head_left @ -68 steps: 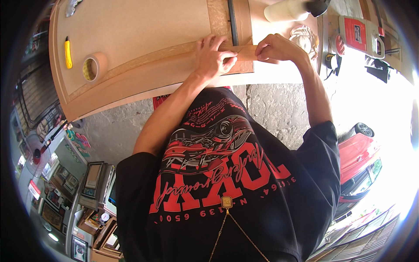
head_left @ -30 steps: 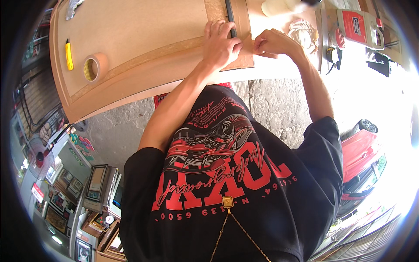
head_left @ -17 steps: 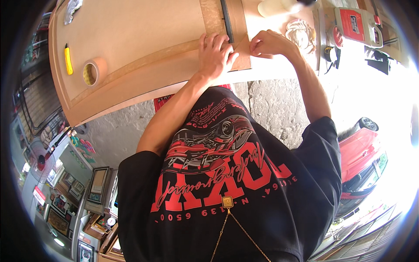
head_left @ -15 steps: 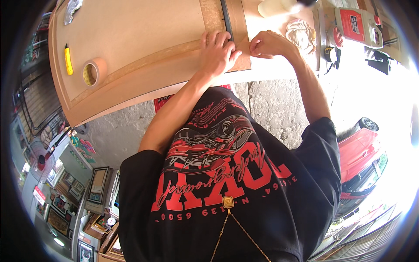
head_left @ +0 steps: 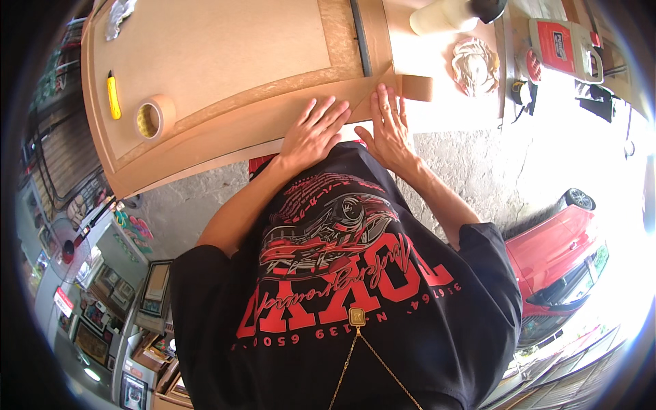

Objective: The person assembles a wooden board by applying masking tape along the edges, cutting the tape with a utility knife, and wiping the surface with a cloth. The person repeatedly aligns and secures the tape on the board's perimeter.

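Note:
Both my hands lie flat near the close edge of a wide brown backing panel (head_left: pixel 239 48), fingers stretched out. My left hand (head_left: pixel 312 137) rests on a brown tape strip (head_left: pixel 273 106) that runs along this edge. Just to the right, my right hand (head_left: pixel 391 130) presses its fingertips on the strip near the panel's close right corner. The strip's loose end (head_left: pixel 417 87) sticks out past that corner. A roll of brown tape (head_left: pixel 164 113) and a yellow utility knife (head_left: pixel 113 96) lie on the panel's left part.
On the white table right of the panel are a pale bottle with a black cap (head_left: pixel 447 17) and a crumpled paper wad (head_left: pixel 475 66). Beyond stands a red-and-white jug (head_left: pixel 560 51). A crumpled silvery piece (head_left: pixel 119 17) lies at far left. A dark strip (head_left: pixel 361 41) crosses the panel.
My left hand has moved left and toward me. My right hand, curled before, has opened and come left onto the panel. The tape's loose end now shows at the right.

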The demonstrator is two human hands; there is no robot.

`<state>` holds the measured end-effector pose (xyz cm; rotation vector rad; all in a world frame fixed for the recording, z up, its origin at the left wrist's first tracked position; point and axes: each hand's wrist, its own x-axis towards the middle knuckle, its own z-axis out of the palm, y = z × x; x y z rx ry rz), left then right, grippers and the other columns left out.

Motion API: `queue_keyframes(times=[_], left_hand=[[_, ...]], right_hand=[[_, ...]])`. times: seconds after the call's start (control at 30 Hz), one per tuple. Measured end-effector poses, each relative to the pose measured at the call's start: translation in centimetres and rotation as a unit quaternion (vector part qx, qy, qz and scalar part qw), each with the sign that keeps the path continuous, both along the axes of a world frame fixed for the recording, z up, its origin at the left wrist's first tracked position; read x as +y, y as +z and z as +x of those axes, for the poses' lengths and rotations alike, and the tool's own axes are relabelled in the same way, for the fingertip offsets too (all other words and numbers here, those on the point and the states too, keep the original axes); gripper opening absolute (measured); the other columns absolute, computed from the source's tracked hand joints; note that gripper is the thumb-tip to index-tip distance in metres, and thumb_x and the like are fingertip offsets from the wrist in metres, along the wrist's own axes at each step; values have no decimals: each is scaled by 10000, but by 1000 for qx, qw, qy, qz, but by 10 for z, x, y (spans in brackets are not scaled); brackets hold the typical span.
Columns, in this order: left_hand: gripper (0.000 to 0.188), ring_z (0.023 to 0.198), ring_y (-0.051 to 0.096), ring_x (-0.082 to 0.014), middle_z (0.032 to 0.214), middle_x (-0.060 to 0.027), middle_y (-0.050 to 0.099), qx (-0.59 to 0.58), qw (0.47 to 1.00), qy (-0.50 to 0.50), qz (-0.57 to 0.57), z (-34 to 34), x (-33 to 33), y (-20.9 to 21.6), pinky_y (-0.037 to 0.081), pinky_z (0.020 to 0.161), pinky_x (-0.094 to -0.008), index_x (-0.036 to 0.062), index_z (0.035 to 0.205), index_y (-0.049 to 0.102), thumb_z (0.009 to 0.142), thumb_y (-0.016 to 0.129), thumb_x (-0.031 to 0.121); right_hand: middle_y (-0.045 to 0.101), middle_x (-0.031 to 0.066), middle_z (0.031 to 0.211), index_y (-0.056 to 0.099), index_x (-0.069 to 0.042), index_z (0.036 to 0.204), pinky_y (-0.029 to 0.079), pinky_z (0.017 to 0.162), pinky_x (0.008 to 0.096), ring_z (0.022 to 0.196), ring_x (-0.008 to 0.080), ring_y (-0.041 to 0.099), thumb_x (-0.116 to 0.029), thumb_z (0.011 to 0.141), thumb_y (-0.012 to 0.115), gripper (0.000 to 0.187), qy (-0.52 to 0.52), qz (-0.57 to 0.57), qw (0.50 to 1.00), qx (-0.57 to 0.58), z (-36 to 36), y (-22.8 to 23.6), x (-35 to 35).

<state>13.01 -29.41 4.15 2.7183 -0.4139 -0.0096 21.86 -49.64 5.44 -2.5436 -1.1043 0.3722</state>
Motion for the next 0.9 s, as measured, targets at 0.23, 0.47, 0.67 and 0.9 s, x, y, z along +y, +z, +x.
queue_keyframes(times=[0.23, 0.47, 0.67, 0.9], left_hand=[[637, 1426, 309, -263, 1531, -83, 361, 52, 998, 46, 6, -55, 59, 6, 236, 1162, -453, 69, 1455, 398, 916, 588, 351], [714, 1433, 284, -286, 1543, -103, 326, 111, 980, 149, 73, -131, 139, 8, 222, 1165, -464, 65, 1476, 343, 916, 557, 452], [757, 1437, 259, -328, 1556, -147, 279, 79, 956, 272, 78, -209, 231, 4, 201, 1168, -471, 24, 1487, 296, 928, 529, 479], [715, 1429, 275, -340, 1551, -143, 295, 59, 910, 401, 85, -291, 336, 6, 203, 1163, -484, 61, 1499, 294, 945, 522, 450]], right_hand=[[204, 313, 1526, 316, 119, 1414, 158, 1160, 553, 1437, 445, 180, -363, 912, 592, 749, 27, 35, 999, 7, -24, -6, 23], [209, 397, 1477, 348, 137, 1374, 192, 1136, 598, 1391, 537, 200, -371, 844, 663, 799, 37, 61, 997, -27, -62, -18, 67], [167, 382, 1500, 306, 140, 1396, 170, 1148, 586, 1410, 525, 159, -354, 863, 652, 805, 91, 7, 996, 3, -91, -13, 120], [148, 359, 1520, 282, 138, 1419, 156, 1164, 556, 1428, 492, 145, -358, 908, 598, 779, 141, -27, 990, 11, -132, -3, 199]])
